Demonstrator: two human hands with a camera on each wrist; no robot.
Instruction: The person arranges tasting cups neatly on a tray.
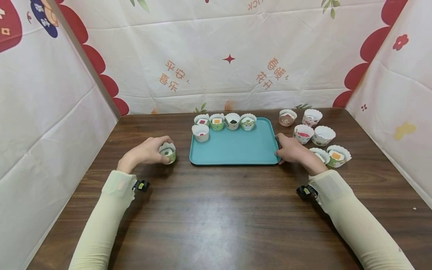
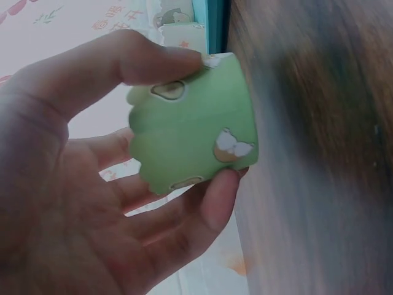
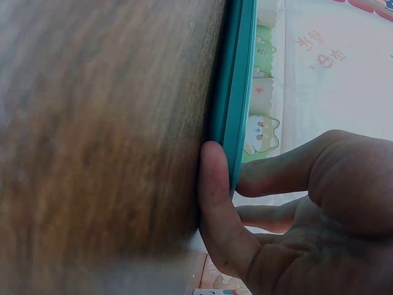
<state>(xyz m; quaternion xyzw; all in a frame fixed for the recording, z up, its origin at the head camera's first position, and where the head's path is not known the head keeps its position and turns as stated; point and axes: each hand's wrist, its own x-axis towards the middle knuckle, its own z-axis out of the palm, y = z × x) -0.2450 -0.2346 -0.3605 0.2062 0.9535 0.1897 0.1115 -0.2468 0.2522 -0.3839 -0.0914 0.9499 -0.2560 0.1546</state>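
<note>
My left hand point(image 1: 150, 151) grips a green paper baking cup point(image 2: 190, 123) printed with small animal faces, left of the tray. The cup is upright and close above the tabletop, with something white and a green piece inside. Thumb and fingers curl round its sides in the left wrist view. At the right end of a teal tray point(image 1: 236, 148), my right hand point(image 1: 291, 149) pinches the rim between thumb and fingers. In the right wrist view one fingertip point(image 3: 214, 166) presses the tray's outer side. Several filled paper cups point(image 1: 217, 122) line the tray's back left, with one patterned cup point(image 1: 201, 134) before them.
Right of the tray, several more paper cups stand in a loose group, among them a pink one point(image 1: 287, 118) and a green one point(image 1: 337, 156). The dark wooden table point(image 1: 216, 210) is bounded by a white printed cloth point(image 1: 209, 48) at the back and sides.
</note>
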